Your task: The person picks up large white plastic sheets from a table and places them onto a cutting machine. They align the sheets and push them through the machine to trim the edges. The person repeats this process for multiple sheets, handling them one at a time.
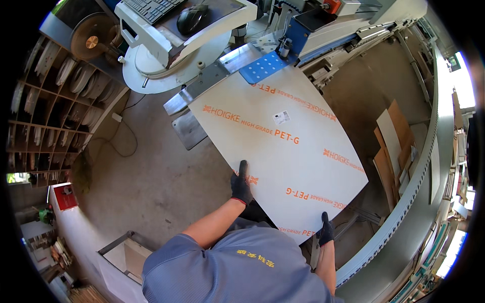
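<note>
A large, flat, rectangular white panel with orange lettering (283,156) lies ahead of the person, reaching away from both hands. Its long axis runs from near right to far left, and its far short end points toward the grey metal bar (237,58) of the machine. There, a blue rectangular plate with white dots (263,67) appears to overlap the far edge. The black-gloved left hand (242,186) grasps the long left edge and is the nearer one to that far end; the black-gloved right hand (326,232) grasps the near short edge, close to the near corner. Each grip has its thumb on top; the fingers underneath are hidden.
</note>
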Demonstrator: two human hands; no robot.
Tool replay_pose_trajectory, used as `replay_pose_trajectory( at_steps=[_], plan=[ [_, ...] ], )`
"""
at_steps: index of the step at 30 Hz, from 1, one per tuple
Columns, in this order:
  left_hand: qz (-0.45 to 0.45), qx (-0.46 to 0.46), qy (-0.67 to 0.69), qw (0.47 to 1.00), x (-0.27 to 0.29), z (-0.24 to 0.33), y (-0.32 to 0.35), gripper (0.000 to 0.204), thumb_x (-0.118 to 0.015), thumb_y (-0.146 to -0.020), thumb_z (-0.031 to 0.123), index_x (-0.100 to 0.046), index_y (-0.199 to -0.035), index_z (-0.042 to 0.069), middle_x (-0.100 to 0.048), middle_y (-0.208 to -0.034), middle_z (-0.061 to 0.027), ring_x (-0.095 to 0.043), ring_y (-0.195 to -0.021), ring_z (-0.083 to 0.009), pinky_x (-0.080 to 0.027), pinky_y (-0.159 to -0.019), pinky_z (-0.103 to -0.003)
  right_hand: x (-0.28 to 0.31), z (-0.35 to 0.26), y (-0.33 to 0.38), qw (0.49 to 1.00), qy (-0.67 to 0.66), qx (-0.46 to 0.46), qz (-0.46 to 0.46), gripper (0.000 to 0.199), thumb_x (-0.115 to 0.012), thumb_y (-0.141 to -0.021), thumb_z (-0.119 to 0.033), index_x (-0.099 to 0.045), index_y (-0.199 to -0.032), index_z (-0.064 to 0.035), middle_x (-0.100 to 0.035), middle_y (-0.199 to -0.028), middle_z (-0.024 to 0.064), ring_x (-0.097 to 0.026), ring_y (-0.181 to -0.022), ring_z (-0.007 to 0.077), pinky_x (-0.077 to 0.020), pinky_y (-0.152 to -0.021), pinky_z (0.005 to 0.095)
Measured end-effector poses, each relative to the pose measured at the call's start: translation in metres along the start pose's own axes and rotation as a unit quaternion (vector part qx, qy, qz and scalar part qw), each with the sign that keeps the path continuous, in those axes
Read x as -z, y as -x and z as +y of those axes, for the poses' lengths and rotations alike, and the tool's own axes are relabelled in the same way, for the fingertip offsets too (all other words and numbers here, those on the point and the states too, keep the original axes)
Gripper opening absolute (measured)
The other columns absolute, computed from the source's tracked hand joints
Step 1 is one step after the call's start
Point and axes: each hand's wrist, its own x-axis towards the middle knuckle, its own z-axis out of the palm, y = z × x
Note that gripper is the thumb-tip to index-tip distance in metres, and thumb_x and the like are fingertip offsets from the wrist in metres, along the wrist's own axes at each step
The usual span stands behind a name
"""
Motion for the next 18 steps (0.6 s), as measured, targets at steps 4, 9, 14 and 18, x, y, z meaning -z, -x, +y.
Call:
replay_pose_trajectory(
  at_steps=[4,9,14,18],
  plan=[
    [-0.014,-0.006,0.009,1.000,-0.031,-0.017,-0.007,0.043,-0.070,-0.087,0.034,-0.038,-0.100,0.008,-0.042,-0.055,-0.0032,-0.051,-0.039,-0.0212,-0.054,-0.054,-0.040,0.025,-0.021,-0.029,1.000,-0.002,-0.001,0.009,0.037,-0.064,-0.092,-0.025,-0.057,-0.117,0.0004,-0.066,-0.094,0.0090,-0.065,-0.075,0.0198,-0.0530,-0.061,0.0323],
    [-0.029,-0.011,0.071,0.997,-0.084,-0.016,-0.016,0.040,-0.070,-0.087,0.034,-0.044,-0.098,0.007,-0.047,-0.053,-0.0055,-0.047,-0.037,-0.0179,-0.054,-0.053,-0.039,0.028,-0.044,-0.068,0.999,-0.008,0.044,0.016,0.029,-0.064,-0.092,-0.033,-0.062,-0.101,-0.0065,-0.055,-0.063,-0.0012,-0.049,-0.044,0.0114,-0.0338,-0.038,0.0272],
    [-0.033,0.007,0.051,0.998,-0.130,-0.031,-0.038,0.037,-0.069,-0.088,0.036,-0.051,-0.098,0.005,-0.048,-0.050,-0.0063,-0.050,-0.039,-0.0187,-0.054,-0.055,-0.038,0.040,-0.088,-0.084,0.991,0.111,0.045,0.056,0.029,-0.067,-0.087,-0.043,-0.060,-0.079,-0.0154,-0.049,-0.057,-0.0026,-0.040,-0.038,0.0096,-0.0254,-0.034,0.0271],
    [0.000,-0.027,-0.107,0.994,-0.162,-0.049,-0.038,0.062,-0.064,-0.087,0.051,-0.057,-0.119,-0.001,-0.057,-0.055,-0.0070,-0.055,-0.052,-0.0175,-0.049,-0.066,-0.034,0.076,-0.052,-0.078,0.971,0.059,0.221,0.075,0.017,-0.066,-0.086,-0.032,-0.062,-0.081,-0.0168,-0.051,-0.065,-0.0039,-0.047,-0.054,0.0085,-0.0330,-0.044,0.0258]
  ],
)
